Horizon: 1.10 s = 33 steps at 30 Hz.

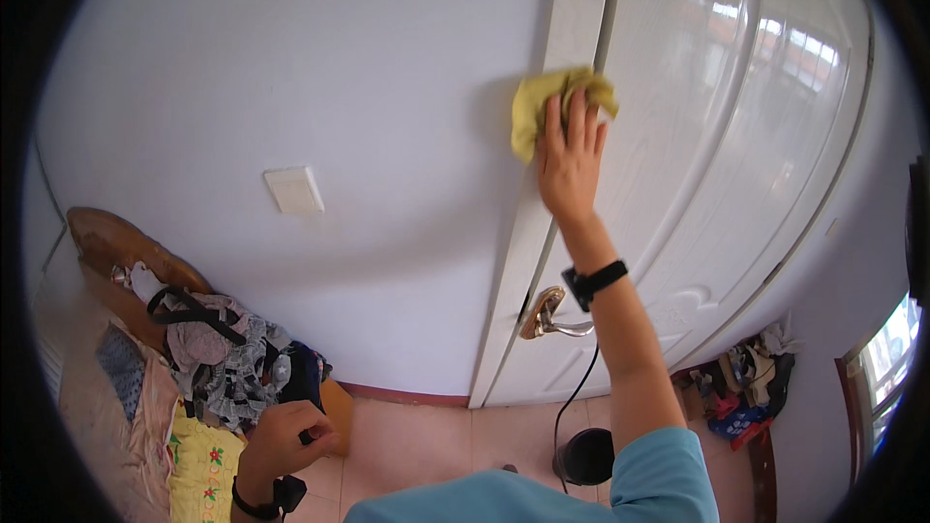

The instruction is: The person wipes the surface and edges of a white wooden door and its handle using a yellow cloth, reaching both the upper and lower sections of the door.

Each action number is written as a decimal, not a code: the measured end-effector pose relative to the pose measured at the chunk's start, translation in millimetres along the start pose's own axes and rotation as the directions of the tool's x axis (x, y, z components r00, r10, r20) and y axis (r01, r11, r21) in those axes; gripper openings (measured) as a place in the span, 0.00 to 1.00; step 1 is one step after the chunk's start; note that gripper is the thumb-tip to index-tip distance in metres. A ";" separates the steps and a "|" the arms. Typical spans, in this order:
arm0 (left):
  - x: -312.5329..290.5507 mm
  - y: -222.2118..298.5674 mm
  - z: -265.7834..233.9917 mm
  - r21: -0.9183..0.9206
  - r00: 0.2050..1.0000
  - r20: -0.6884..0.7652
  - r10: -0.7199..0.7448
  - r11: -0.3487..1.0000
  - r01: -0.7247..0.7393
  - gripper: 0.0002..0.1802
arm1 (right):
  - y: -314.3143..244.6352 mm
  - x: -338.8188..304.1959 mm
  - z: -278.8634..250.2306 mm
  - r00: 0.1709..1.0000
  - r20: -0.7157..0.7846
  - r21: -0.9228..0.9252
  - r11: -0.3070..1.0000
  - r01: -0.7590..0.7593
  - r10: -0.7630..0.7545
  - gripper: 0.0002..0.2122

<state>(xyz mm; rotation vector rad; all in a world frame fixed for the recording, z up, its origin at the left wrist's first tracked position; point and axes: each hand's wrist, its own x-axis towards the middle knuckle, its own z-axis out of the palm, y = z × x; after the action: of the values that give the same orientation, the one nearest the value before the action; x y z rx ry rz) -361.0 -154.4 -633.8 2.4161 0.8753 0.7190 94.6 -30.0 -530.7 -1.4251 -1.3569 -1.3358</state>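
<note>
My right hand point(572, 160) is pressing a yellow cloth point(530, 116) flat against the white door frame point(579, 10), up where the frame meets the wall. Its fingers lie spread over the crumpled cloth. Right beside it is the white panelled door point(678, 126), which stands shut; below my wrist sits its metal handle point(547, 315). Low on the left, my left hand point(283, 441) is curled closed, with a small black thing point(307, 437) showing at the fingers. What that black thing is I cannot make out. Black bands circle both wrists.
A white switch plate point(294, 191) is on the wall. Piled clothes point(237, 358) cover a bed with a wooden headboard point(136, 242) at left. A black bucket point(587, 457) stands on the pink tiles, near a dark cable point(572, 397). More piled items point(746, 387) lie at right.
</note>
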 end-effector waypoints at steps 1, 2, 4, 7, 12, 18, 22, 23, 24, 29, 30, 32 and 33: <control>0.4 2.3 1.9 -0.007 1.000 0.003 0.011 1.000 -0.011 0.10 | -1.6 -26.6 0.3 0.999 0.037 0.023 1.000 -0.002 0.001 0.25; 2.3 6.0 3.2 -0.012 1.000 0.006 0.019 1.000 -0.019 0.10 | -2.8 -53.2 -1.9 0.996 0.088 0.032 0.999 -0.004 0.002 0.25; 6.1 14.7 6.2 -0.017 1.000 0.012 0.029 0.999 -0.029 0.09 | -4.0 -106.7 -1.1 0.983 0.184 0.032 0.999 0.003 -0.009 0.25; 8.5 25.8 9.7 -0.003 0.999 0.031 0.033 0.999 -0.033 0.10 | -6.2 -163.8 -3.9 0.951 0.305 0.051 0.998 0.034 -0.048 0.24; 9.9 35.6 15.7 -0.002 0.999 0.015 0.038 0.999 -0.038 0.10 | 6.7 -114.3 -1.8 0.975 0.216 -0.031 0.998 0.061 -0.053 0.24; 25.2 45.5 22.8 0.047 1.000 0.010 0.007 0.999 -0.007 0.10 | 93.3 90.1 -11.6 0.955 -0.275 -0.016 0.992 -0.123 0.114 0.23; 36.5 42.8 31.9 0.070 1.000 0.014 0.002 0.998 -0.003 0.09 | 109.8 90.1 -14.9 0.975 -0.218 -0.054 0.997 -0.047 0.034 0.24; 39.9 41.2 35.7 0.054 1.000 0.016 -0.009 0.999 0.009 0.09 | 107.1 75.4 -12.8 0.983 -0.184 -0.064 0.997 -0.031 0.019 0.24; 43.7 40.6 39.4 0.040 1.000 0.017 -0.025 0.999 0.024 0.09 | 100.7 52.4 -10.9 0.988 -0.155 -0.029 1.000 -0.007 0.003 0.24; 86.7 46.1 52.9 0.058 0.989 0.066 0.136 0.988 -0.140 0.08 | 86.9 -90.7 -1.3 0.987 0.133 0.065 0.994 0.084 -0.092 0.25; 95.5 49.9 56.5 0.052 0.986 0.076 0.148 0.987 -0.153 0.09 | 88.8 -122.8 -0.9 0.966 0.226 0.066 0.992 0.109 -0.121 0.25; 112.1 59.0 59.4 0.059 0.979 0.116 0.168 0.983 -0.175 0.09 | 98.2 -168.9 -10.3 0.931 0.312 0.078 0.982 0.174 -0.189 0.25; 120.6 65.4 61.5 0.072 0.975 0.143 0.172 0.980 -0.183 0.10 | 107.1 -180.9 -13.3 0.917 0.332 0.080 0.976 0.204 -0.219 0.25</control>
<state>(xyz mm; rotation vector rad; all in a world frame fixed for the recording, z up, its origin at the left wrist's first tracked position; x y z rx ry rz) -215.2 -131.9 -604.7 2.6092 0.6537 0.5817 215.6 -96.5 -689.8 -1.5649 -1.8000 -1.2200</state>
